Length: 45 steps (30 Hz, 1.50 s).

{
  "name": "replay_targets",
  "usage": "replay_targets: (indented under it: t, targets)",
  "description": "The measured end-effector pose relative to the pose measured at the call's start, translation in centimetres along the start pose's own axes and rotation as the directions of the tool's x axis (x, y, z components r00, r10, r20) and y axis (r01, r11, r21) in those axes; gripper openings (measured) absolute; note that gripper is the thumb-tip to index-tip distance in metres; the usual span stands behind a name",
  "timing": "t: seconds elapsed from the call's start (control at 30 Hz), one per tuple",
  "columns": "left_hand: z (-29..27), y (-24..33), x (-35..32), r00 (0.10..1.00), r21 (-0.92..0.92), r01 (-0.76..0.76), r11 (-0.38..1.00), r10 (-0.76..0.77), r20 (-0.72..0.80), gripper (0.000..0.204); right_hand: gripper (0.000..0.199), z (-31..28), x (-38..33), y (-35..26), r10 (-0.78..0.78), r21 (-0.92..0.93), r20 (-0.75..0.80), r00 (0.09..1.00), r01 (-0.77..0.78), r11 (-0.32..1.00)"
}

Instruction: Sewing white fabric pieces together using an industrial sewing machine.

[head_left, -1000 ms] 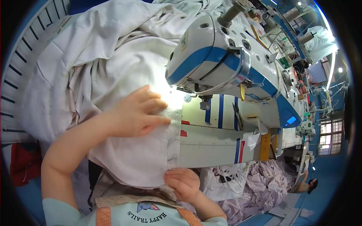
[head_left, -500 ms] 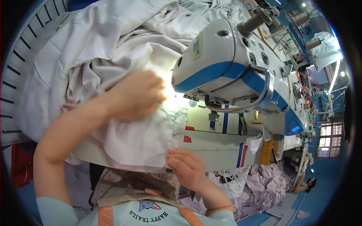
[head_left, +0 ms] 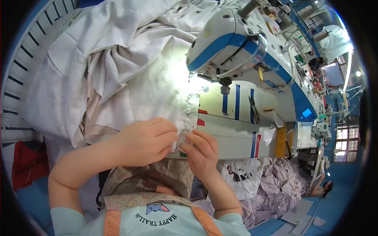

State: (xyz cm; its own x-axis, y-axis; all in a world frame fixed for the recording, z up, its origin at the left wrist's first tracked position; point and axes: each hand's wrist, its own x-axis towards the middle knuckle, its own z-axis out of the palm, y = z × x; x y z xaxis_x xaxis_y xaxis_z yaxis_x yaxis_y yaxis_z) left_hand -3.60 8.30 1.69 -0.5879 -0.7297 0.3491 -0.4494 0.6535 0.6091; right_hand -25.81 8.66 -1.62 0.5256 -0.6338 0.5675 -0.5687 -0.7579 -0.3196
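I am pinching the gathered, puckered hem of the white fabric (head_left: 130, 78) between both hands, just below the needle end of the sewing machine (head_left: 240, 47). My left hand (head_left: 143, 139) is curling over the cloth with its grip closed on the soft, thin edge, fingers folded down against the crumpled weave. My right hand (head_left: 201, 147) is meeting it from the side nearer the machine's base, its grip also closed on the same edge, fingertips touching the frilled strip. The fabric is lying in loose, deep folds, heaped to the left of the machine and spilling over the near edge of the bench (head_left: 232, 135), glowing brightly under the machine's lamp. The machine is smooth, rounded, glossy white with blue bands, its metal needle bar hanging above the cloth's ruffled margin. Below the bench, to the machine's lower right, a rumpled pile of pale lilac cloth (head_left: 275, 188) is resting beside some white lace-like material (head_left: 240, 177).
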Motion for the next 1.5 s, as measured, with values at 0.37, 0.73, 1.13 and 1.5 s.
replay_targets:
  t: [0.37, 0.73, 1.13, 1.5]
  targets:
    - [0.9, -1.5, -1.4, 0.989, 0.267, -0.084, 0.96, 0.048, 0.139, 0.024, 0.023, 0.0, -0.1, 0.0, -0.005, 0.066, 0.028, 1.0, 0.003, 0.998]
    - [1.9, -2.4, -0.8, 0.973, 0.15, -0.229, 0.962, 0.221, 0.066, 0.022, 0.031, 0.1, -0.8, -0.1, 0.049, 0.076, -0.056, 0.997, -0.044, 0.996]
    - [1.2, -1.7, -0.7, 0.997, 0.11, -0.078, 0.991, 0.075, 0.029, 0.029, 0.02, -0.4, 0.7, 0.7, -0.124, 0.039, 0.095, 0.988, 0.121, 0.992]
    - [1.3, -2.5, 1.9, 0.991, 0.445, -0.074, 0.892, 0.018, 0.13, 0.035, 0.016, -1.5, 1.7, 2.0, -0.106, 0.163, 0.181, 0.978, 0.076, 0.984]
